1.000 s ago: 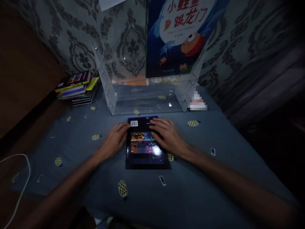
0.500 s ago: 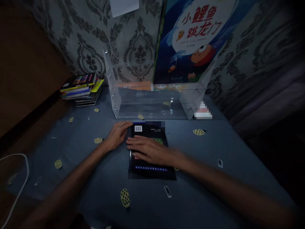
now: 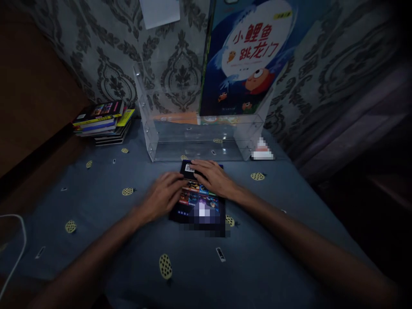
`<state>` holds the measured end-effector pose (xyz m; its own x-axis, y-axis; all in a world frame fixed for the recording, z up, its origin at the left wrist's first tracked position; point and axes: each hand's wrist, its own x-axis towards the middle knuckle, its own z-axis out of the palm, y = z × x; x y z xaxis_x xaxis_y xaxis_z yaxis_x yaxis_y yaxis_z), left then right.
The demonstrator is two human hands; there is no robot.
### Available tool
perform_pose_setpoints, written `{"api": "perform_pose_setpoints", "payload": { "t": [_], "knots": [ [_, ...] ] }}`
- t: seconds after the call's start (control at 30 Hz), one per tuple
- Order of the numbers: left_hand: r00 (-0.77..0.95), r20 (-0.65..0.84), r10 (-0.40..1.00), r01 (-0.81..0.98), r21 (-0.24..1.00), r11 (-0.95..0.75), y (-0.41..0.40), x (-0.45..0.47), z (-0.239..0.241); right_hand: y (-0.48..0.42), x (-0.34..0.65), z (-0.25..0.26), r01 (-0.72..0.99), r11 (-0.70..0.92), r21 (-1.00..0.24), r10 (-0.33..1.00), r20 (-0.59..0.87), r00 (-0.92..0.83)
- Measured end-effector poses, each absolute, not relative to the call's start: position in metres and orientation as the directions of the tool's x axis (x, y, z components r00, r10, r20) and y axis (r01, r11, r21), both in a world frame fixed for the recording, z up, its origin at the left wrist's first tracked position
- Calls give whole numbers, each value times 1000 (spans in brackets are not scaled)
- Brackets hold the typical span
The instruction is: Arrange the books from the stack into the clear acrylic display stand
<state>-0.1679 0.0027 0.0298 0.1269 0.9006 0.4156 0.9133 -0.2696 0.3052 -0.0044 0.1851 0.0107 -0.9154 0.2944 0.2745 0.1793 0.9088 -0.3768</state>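
Observation:
A dark book [image 3: 199,201] with a barcode and coloured pictures on its cover lies flat on the blue patterned cloth [image 3: 96,206] in front of a clear acrylic stand [image 3: 199,137]. My right hand [image 3: 210,176] rests flat on the book's far end, fingers stretched over the barcode corner. My left hand [image 3: 162,195] lies against the book's left edge, fingers curled loosely onto the cover; it is smeared by motion. A large blue picture book [image 3: 247,60] stands upright in the stand.
A stack of several books [image 3: 101,122] sits at the back left by the patterned wall. A white cable [image 3: 16,253] loops at the left edge. A small pixelated object [image 3: 262,150] lies right of the stand.
My right hand has slid from the middle of the cover to the book's far end. My left hand moved from the top left corner down along the left edge. The view shifted a little.

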Motion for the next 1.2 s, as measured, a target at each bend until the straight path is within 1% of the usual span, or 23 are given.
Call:
{"api": "perform_pose_setpoints", "payload": {
  "t": [0.1, 0.17, 0.27, 0.37, 0.4, 0.47, 0.57, 0.63, 0.7, 0.77, 0.83, 0.93, 1.07, 1.2],
  "knots": [
    [274, 326, 905, 911, 214, -353, -5, -137, 38, 186, 8, 7, 223, 894, -389, 353, 303, -885],
    [294, 262, 919, 931, 138, -338, -10, -125, 40, 183, 17, 5, 250, 881, -403, 389, 314, -866],
    [243, 192, 951, 964, 65, -259, -16, -123, 42, 170, 32, 6, 305, 860, -409, 445, 310, -840],
    [153, 180, 972, 987, 18, -159, -20, -136, 46, 151, 43, 13, 325, 845, -425, 473, 308, -826],
    [122, 188, 975, 992, -2, -124, -21, -142, 49, 145, 44, 16, 299, 840, -453, 464, 315, -828],
    [76, 203, 976, 997, -45, -69, -22, -150, 52, 138, 44, 22, 224, 808, -546, 446, 317, -837],
    [60, 198, 978, 994, -99, -41, -21, -151, 55, 138, 38, 25, 179, 678, -713, 493, 261, -830],
    [94, 187, 978, 992, -105, -75, -18, -143, 55, 142, 35, 21, 164, 576, -801, 547, 229, -805],
    [155, 179, 972, 986, -85, -142, -14, -131, 53, 146, 35, 16, 115, 487, -866, 583, 224, -781],
    [209, 176, 962, 977, -74, -199, -9, -118, 50, 148, 37, 12, 62, 414, -908, 604, 223, -765],
    [230, 170, 958, 972, -83, -218, -4, -110, 47, 147, 41, 10, 29, 372, -928, 610, 221, -761],
    [230, 187, 955, 972, -94, -215, 1, -106, 41, 144, 46, 11, 0, 350, -937, 609, 227, -760],
    [261, 262, 929, 965, -87, -246, 1, -108, 33, 140, 49, 15, 13, 360, -933, 610, 225, -760],
    [333, 320, 887, 942, -161, -296, -1, -107, 31, 139, 49, 16, 49, 357, -933, 615, 195, -764]
  ]
}}
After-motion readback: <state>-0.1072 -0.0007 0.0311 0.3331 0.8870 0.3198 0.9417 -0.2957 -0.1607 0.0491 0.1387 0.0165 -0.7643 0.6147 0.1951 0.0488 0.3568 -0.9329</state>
